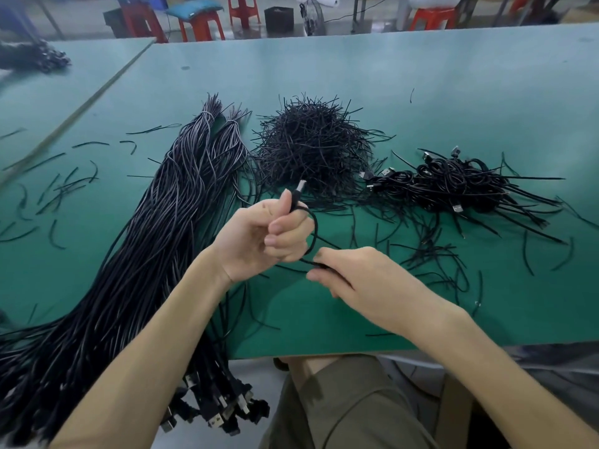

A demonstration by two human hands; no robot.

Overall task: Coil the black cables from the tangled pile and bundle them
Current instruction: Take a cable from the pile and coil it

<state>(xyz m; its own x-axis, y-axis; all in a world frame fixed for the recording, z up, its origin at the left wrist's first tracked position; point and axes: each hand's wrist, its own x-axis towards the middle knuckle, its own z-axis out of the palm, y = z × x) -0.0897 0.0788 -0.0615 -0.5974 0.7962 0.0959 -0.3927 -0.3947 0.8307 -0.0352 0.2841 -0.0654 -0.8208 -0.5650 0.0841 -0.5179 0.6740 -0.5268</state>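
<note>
A black cable (315,228) is curved into a loop above the bench (421,76), its plug (300,186) pointed upward. Long uncoiled cables (155,241) are draped over the near edge at left; coiled cables (453,179) are heaped at right.

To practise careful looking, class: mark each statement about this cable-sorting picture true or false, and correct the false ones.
1. The left hand holds a cable with its plug pointing up. True.
2. The right hand lies flat on the table, holding nothing. False: its grip pinches the same cable, lower down.
3. A heap of short wire pieces lies beyond the hands. True.
4. The long uncoiled cables lie to the right of the hands. False: they lie to the left, with their plug ends hanging over the near edge.
5. The stools behind the table are yellow. False: they are red.
</note>
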